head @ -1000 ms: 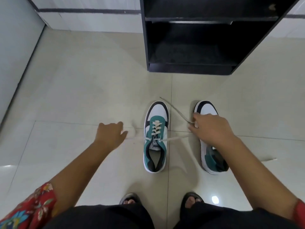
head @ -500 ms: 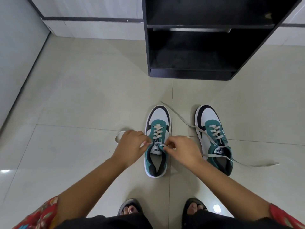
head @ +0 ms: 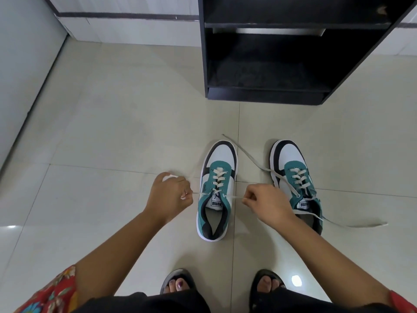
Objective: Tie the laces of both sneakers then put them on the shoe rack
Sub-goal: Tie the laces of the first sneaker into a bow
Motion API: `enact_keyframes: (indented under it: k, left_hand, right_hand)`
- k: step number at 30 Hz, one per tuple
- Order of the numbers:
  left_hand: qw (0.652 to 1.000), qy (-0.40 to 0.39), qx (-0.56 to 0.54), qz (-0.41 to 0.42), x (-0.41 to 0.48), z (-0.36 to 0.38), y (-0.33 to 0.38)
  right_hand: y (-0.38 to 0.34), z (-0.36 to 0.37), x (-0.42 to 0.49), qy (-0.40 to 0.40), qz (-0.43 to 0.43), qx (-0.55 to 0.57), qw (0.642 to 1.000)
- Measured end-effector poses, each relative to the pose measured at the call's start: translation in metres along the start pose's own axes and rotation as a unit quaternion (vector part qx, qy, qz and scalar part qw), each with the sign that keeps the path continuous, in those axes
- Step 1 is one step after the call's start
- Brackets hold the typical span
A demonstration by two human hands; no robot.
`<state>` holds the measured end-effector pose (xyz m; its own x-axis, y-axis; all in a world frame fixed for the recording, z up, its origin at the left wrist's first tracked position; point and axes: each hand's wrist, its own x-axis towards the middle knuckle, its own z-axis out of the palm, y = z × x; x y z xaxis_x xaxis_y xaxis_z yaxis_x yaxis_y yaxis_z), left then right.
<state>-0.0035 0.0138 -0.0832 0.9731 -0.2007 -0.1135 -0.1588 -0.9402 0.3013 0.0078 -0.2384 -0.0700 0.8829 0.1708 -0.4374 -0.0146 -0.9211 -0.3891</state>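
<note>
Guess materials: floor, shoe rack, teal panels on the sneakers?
Floor: glossy glazed tile, likely ceramic; grout lines and light glare show. Shoe rack: matte black board, probably laminate or painted wood; flat square edges, can't tell which. Left sneaker and right sneaker: teal panels look like matte suede, white toes smoother, leather-like.

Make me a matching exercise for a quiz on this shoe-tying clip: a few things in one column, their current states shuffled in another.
Things:
1. left sneaker
2. right sneaker
3. shoe rack
4. left hand

States:
A. no shoes on the visible shelves
B. pinching one lace end
C. laces trailing loose on the floor
D. laces pulled out to both sides

Pairs: 1-D, 2-C, 3-A, 4-B
</note>
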Motion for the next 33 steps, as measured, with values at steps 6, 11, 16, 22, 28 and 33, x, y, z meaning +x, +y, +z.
enact_keyframes:
  k: [6, 11, 16, 22, 28, 33]
  left_hand:
    - [1.000, 0.000, 0.014, -0.003, -0.003, 0.001, 0.008]
    - [0.946, -0.045, -0.212, -0.241, -0.015, -0.002, 0.034]
    - [0.822, -0.114, -0.442, -0.340, 0.003, 0.000, 0.050]
    - [0.825, -0.013, -0.462, -0.325, 0.003, 0.009, 0.054]
    - [0.763, 0.029, -0.522, -0.379, -0.003, 0.014, 0.052]
    - [0.786, -0.008, -0.553, -0.274, -0.001, 0.002, 0.052]
  right_hand:
    - [0.000, 0.008, -0.006, 0.094, -0.086, -0.075, 0.989]
    - [-0.015, 0.010, -0.021, 0.088, -0.009, 0.033, 0.996]
    - [-0.037, 0.020, -0.011, -0.029, 0.157, 0.521, 0.839]
    - [-0.047, 0.027, -0.008, -0.027, 0.175, 0.583, 0.793]
    - [-0.042, 0.036, -0.011, -0.005, 0.235, 0.663, 0.711]
    - [-0.040, 0.024, -0.010, -0.041, 0.153, 0.666, 0.729]
